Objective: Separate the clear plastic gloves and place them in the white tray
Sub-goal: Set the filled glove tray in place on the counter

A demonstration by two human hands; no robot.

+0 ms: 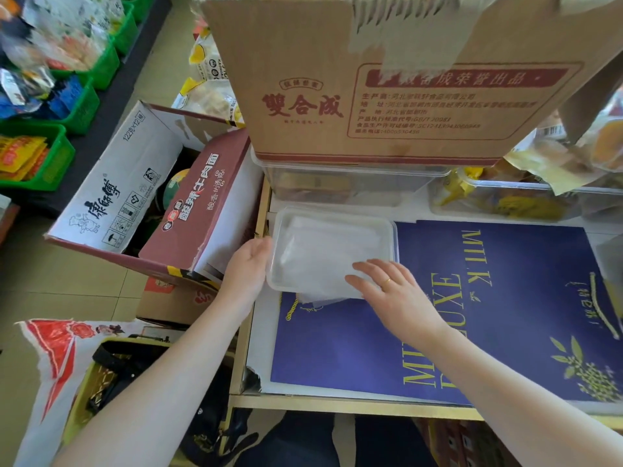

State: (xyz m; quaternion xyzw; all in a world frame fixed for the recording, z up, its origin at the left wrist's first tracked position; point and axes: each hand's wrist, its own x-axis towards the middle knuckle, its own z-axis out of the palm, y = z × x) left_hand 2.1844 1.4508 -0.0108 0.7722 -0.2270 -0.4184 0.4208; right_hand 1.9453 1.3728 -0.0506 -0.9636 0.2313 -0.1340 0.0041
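Gloves are lying inside the white tray, with one edge spilling over the rim nearest the person. That loose edge is best tucked in with a flat, gentle press while the tray is steadied, so the thin film is not dragged back out. The right hand is laid with straight fingers on the gloves, which lie directly beneath the fingertips. The left hand is held against the tray's left rim, fingers relaxed and gripping nothing. The tray is standing on the desk, partly over a blue sheet.

Bare forearms, gold ring
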